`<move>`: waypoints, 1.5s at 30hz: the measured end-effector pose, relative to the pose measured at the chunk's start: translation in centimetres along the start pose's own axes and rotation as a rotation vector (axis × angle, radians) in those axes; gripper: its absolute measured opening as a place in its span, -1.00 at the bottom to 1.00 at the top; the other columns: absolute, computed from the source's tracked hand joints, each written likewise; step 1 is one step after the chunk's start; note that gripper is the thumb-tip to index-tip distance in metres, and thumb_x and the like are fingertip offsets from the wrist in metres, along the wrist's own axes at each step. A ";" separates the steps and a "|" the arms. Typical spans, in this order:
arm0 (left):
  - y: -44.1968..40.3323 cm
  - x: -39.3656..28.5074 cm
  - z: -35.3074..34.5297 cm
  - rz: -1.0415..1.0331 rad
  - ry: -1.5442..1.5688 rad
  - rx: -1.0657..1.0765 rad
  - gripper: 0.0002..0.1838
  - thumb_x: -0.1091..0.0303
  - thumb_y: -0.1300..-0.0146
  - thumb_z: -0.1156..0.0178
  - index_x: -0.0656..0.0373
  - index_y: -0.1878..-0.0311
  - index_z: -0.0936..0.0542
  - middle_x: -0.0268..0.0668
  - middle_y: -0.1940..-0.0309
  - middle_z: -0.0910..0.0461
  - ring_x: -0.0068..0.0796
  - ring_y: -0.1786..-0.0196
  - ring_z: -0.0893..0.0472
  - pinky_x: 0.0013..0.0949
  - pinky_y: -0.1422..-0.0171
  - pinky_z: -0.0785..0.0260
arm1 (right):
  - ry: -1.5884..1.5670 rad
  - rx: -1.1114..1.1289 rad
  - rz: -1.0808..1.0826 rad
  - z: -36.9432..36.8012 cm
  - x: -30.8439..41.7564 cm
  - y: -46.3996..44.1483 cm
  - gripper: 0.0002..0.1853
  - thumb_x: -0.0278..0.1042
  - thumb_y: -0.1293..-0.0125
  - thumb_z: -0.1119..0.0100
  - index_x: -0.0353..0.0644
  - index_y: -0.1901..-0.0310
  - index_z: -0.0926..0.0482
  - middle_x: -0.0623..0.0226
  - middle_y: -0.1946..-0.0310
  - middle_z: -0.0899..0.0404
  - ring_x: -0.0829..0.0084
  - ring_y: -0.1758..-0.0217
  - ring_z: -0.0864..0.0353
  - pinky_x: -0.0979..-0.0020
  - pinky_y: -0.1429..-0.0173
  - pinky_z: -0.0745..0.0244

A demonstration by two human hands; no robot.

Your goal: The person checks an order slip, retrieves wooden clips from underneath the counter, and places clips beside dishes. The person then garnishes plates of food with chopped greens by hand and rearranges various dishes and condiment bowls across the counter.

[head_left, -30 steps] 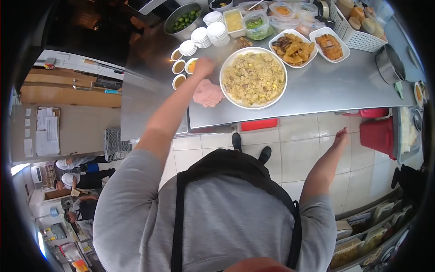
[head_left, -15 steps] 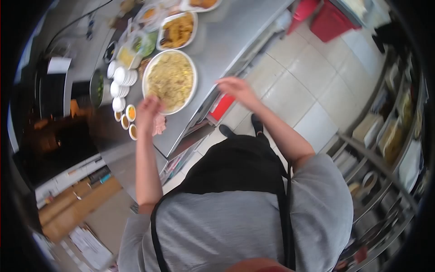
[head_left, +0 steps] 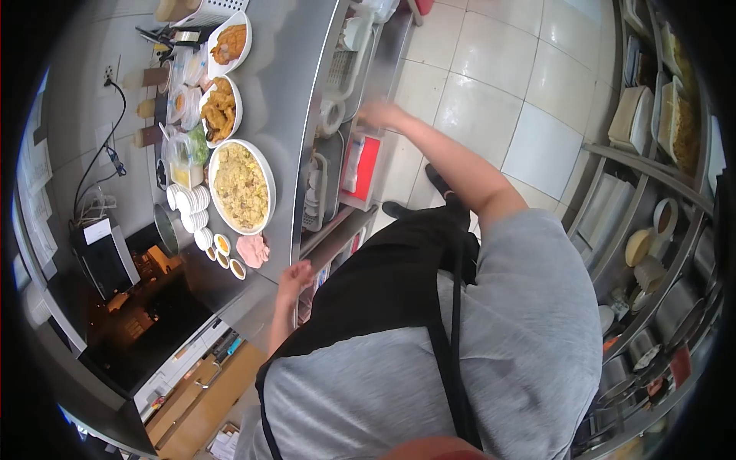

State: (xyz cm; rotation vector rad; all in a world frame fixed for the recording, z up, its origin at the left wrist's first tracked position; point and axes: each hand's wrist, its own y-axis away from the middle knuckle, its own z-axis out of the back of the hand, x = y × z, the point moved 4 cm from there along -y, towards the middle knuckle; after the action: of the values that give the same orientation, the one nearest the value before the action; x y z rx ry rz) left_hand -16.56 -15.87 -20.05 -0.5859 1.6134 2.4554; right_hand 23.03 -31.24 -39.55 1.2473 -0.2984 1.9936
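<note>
My left hand [head_left: 294,277] hangs beside the counter's front edge, near the pink cloth [head_left: 252,251], its fingers loosely bent and nothing in them. My right hand [head_left: 382,115] is stretched out above the floor beside the lower shelf, near a red container [head_left: 368,165]; its fingers are blurred. On the steel counter [head_left: 280,92] stands a big white dish of fried rice [head_left: 241,187]. Small sauce cups [head_left: 237,267] and stacks of white lids [head_left: 192,201] are beside it. Two white dishes of fried food [head_left: 220,110] [head_left: 229,44] stand farther along.
Under the counter are shelves with trays and a white roll [head_left: 331,117]. Storage racks [head_left: 644,199] with pans and containers line the right side. A black screen device [head_left: 107,257] stands at the left. Floor tiles [head_left: 491,100] lie between counter and racks.
The view has turned. My left hand has moved away from the sauce cups and rice dish to the counter's front edge. My right hand has come beside the lower shelf.
</note>
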 end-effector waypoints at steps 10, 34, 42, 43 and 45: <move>1.1 12.5 2.2 -0.028 -0.259 -0.191 -0.77 0.27 -0.09 -0.16 0.16 0.20 -0.51 -0.36 0.46 -0.53 -0.58 0.39 -0.51 -0.51 0.29 -0.34 | -0.311 -0.403 -0.288 13.3 -1.1 -8.1 -0.70 -0.39 0.09 -0.13 -0.05 0.22 -0.56 0.20 0.32 -0.56 0.20 0.23 -0.53 0.32 0.13 -0.43; 0.0 17.0 4.7 -0.038 -0.335 -0.220 -0.79 0.29 -0.07 -0.17 0.17 0.25 -0.53 -0.33 0.47 -0.54 -0.56 0.38 -0.51 -0.50 0.32 -0.33 | -0.141 -0.678 -0.331 24.6 -2.8 -17.7 -0.56 -0.43 0.04 0.05 0.14 0.05 -0.46 0.15 0.12 -0.49 0.19 0.02 -0.44 0.32 -0.03 -0.33; -0.6 18.6 5.8 -0.066 -0.341 -0.221 -0.80 0.30 -0.06 -0.17 0.18 0.26 -0.53 -0.32 0.47 -0.55 -0.56 0.37 -0.52 -0.50 0.32 -0.32 | 0.013 -0.541 -0.275 24.9 -3.9 -20.5 -0.65 -0.32 -0.02 0.08 0.07 0.08 -0.44 0.13 0.14 -0.48 0.16 0.02 -0.43 0.25 -0.05 -0.32; -0.7 18.6 5.9 -0.080 -0.353 -0.224 -0.80 0.30 -0.06 -0.17 0.18 0.26 -0.54 -0.32 0.47 -0.55 -0.56 0.37 -0.52 -0.50 0.32 -0.32 | 0.078 -0.425 -0.192 24.8 -4.2 -20.6 -0.70 -0.30 -0.02 0.06 0.05 0.16 -0.48 0.15 0.18 -0.51 0.18 0.05 -0.45 0.26 -0.02 -0.34; -0.7 18.6 6.1 0.025 -0.309 -0.192 -0.80 0.31 -0.04 -0.19 0.19 0.27 -0.53 -0.29 0.45 -0.55 -0.54 0.35 -0.52 -0.49 0.30 -0.32 | -0.094 -0.626 -0.291 24.8 -5.3 -19.8 -0.76 -0.33 0.03 -0.01 0.00 0.25 -0.51 0.15 0.27 -0.53 0.21 0.11 -0.48 0.28 0.03 -0.35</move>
State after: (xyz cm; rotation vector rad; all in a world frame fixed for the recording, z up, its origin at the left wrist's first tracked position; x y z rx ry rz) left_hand -34.77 -11.75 -25.90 -0.1938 1.2859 2.5810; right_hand 54.85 -33.67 -35.32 0.9136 -0.6850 1.4333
